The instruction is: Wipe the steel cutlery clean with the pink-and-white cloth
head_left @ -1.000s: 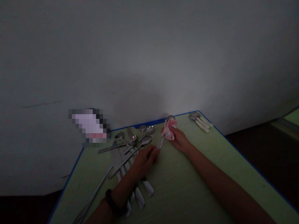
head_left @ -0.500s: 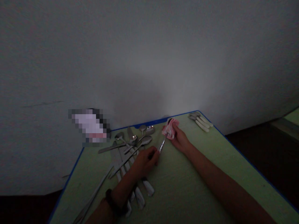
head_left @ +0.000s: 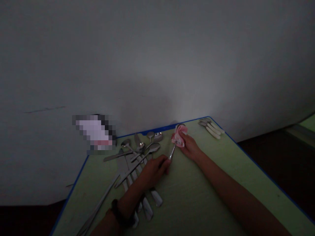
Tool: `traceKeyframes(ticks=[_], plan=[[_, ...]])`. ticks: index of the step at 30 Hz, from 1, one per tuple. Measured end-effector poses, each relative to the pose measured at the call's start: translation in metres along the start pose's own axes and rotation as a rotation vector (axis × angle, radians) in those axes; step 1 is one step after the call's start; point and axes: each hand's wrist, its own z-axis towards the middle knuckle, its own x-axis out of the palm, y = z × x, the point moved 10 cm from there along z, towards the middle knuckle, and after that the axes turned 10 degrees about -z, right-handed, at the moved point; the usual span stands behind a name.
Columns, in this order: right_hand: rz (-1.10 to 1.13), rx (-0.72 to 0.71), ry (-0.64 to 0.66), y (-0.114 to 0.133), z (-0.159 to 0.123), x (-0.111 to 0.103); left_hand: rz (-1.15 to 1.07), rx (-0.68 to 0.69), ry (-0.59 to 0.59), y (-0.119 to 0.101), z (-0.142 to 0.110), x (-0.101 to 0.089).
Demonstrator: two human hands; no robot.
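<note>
My left hand (head_left: 157, 167) is closed round the lower handle of a shiny metal spoon (head_left: 173, 152), which slants up and away from me. In my right hand (head_left: 190, 146) is a crumpled pink cloth (head_left: 179, 136), pressed round the upper part of the spoon. Only a rounded grey edge of its head shows above the cloth; the rest is covered. Beneath and beside my left forearm lies a loose pile of cutlery: spoons (head_left: 154, 148), table knives (head_left: 115, 156) and several pale handles (head_left: 147, 209).
Several forks with cream handles (head_left: 213, 130) lie together at the far right corner of the green table (head_left: 192, 196), which has a blue edge. A pixelated pale object (head_left: 94, 131) is at the far left corner. Long metal utensils (head_left: 100, 205) lie at the left. A wall (head_left: 157, 65) rises behind.
The cloth has shifted slightly on the spoon, and more of the head's rounded edge shows above it. My left hand has moved a little to the right. The cutlery on the table has stayed put.
</note>
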Motion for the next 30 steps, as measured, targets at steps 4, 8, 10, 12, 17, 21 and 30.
traceKeyframes(ticks=[4, 8, 10, 12, 17, 21, 30], plan=[[-0.077, 0.043, 0.078, -0.004, -0.004, 0.008, -0.004, 0.005, 0.007, 0.000, 0.000, 0.000], [-0.147, 0.066, 0.144, -0.005, -0.010, 0.016, 0.004, 0.005, 0.006, 0.001, 0.001, 0.001], [-0.148, 0.052, 0.136, -0.003, -0.010, 0.017, 0.006, 0.012, -0.010, 0.001, 0.001, 0.000], [-0.139, 0.033, 0.114, -0.001, -0.010, 0.015, 0.012, 0.018, -0.032, 0.001, 0.002, -0.002], [-0.124, 0.014, 0.062, 0.000, -0.008, 0.009, 0.025, 0.040, -0.034, -0.004, 0.001, -0.002], [-0.104, 0.021, 0.047, -0.001, -0.007, 0.004, 0.214, 0.136, -0.051, -0.017, -0.004, 0.000], [-0.502, -0.079, 0.215, 0.034, -0.026, 0.039, 0.365, 0.156, -0.252, -0.050, -0.008, -0.046]])
